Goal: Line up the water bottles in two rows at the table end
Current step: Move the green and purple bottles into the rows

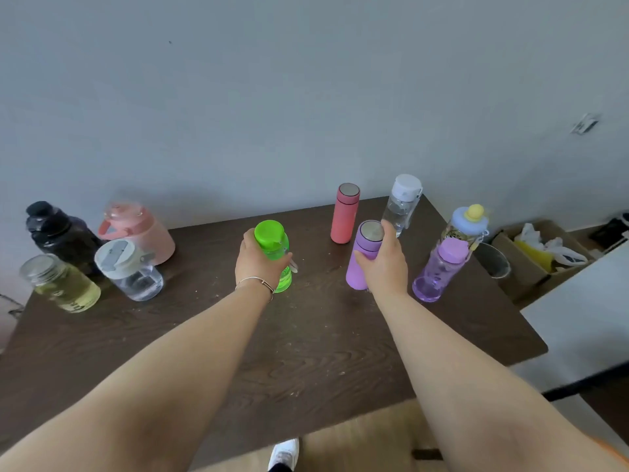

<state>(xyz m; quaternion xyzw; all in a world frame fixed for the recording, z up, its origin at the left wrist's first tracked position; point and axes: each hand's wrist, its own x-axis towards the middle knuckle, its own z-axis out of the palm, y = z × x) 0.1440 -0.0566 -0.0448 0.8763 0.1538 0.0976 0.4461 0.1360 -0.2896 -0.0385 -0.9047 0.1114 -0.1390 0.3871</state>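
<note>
Green bottle [276,253] and purple flask [364,257] gripped mid-table, bare wood [306,352] nearer.

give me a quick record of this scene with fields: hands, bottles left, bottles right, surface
left hand: left hand shut on green bottle
right hand: right hand shut on purple flask
bottles left: black jug, pink jug, clear jug, yellow-tinted bottle
bottles right: coral flask, white-capped bottle, purple clear bottle
surface: dark wood table

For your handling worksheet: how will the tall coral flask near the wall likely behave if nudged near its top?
The coral flask is tall and narrow-based, so it would probably tip rather than slide. Its rigid-looking wall suggests it won't flex. Once down, its round body would likely roll.
</note>
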